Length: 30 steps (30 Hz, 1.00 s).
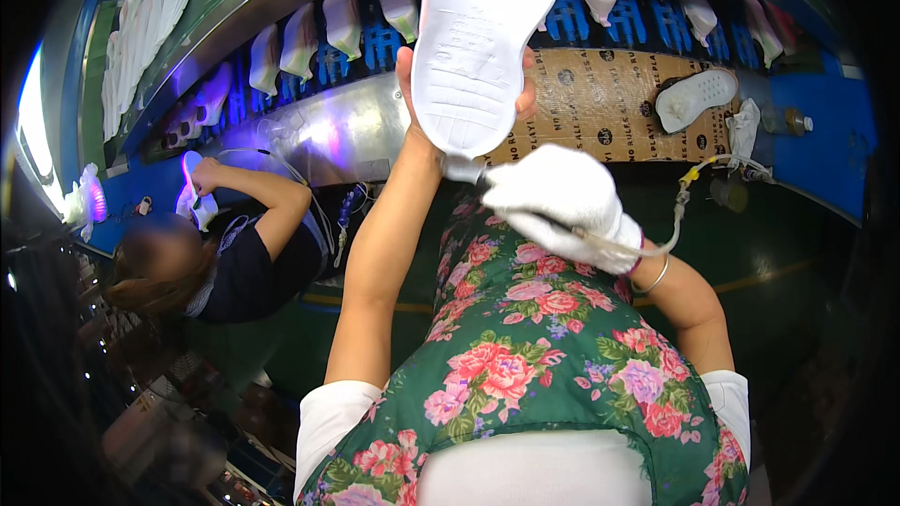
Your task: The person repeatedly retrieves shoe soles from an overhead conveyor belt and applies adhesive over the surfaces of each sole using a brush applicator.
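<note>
Left hand (412, 84), bare, clamped round the edge of a white moulded shoe sole (483, 37), holds it upright before the chest, tread toward the camera. Right hand (562, 201), in a white cotton glove, is closed on a slim tubed applicator tool (464, 170) whose tip touches the sole's lower end. The step appears to be edge treatment; continuing calls for steady tip contact. Beyond, a conveyor rack (600, 23) carries pale shoe uppers.

I see a white shoe sole (483, 37) held up in the air, bottom side facing me, heel end down. It has small dark holes near the top and thin lines lower down. A small tool (461, 169) with a thin hose touches its heel edge.
</note>
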Tool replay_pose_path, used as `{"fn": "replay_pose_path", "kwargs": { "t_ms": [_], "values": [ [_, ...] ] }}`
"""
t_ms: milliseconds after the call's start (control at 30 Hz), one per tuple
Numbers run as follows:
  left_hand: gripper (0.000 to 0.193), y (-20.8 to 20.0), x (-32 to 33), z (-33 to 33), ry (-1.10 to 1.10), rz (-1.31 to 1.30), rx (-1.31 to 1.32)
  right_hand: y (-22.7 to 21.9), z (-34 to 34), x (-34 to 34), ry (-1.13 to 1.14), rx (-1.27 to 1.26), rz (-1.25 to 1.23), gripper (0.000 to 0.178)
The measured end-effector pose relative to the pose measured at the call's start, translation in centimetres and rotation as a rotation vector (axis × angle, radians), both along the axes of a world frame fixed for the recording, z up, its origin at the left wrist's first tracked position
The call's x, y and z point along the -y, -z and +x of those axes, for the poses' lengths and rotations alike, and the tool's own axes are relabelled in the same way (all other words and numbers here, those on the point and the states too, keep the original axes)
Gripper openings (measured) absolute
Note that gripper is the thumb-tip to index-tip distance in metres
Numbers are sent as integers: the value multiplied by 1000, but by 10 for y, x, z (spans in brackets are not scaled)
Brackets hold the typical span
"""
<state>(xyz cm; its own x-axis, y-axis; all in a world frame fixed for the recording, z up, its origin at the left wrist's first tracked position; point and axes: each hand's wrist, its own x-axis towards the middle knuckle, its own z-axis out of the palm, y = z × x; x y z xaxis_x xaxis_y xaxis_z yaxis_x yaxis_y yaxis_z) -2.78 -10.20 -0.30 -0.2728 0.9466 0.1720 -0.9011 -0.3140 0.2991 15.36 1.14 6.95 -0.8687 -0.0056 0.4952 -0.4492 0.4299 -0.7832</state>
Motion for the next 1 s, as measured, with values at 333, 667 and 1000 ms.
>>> {"fn": "replay_pose_path", "kwargs": {
  "t_ms": [333,667,1000],
  "values": [
    [98,-8,-3,-8,52,-145,196,-2,-2,-17,87,-121,247,33],
    [115,-17,2,-17,162,-282,-101,-4,1,-9,102,53,-81,22],
    [94,-16,3,-18,104,-84,-12,-1,-12,-1,146,126,-210,22]
  ]
}}
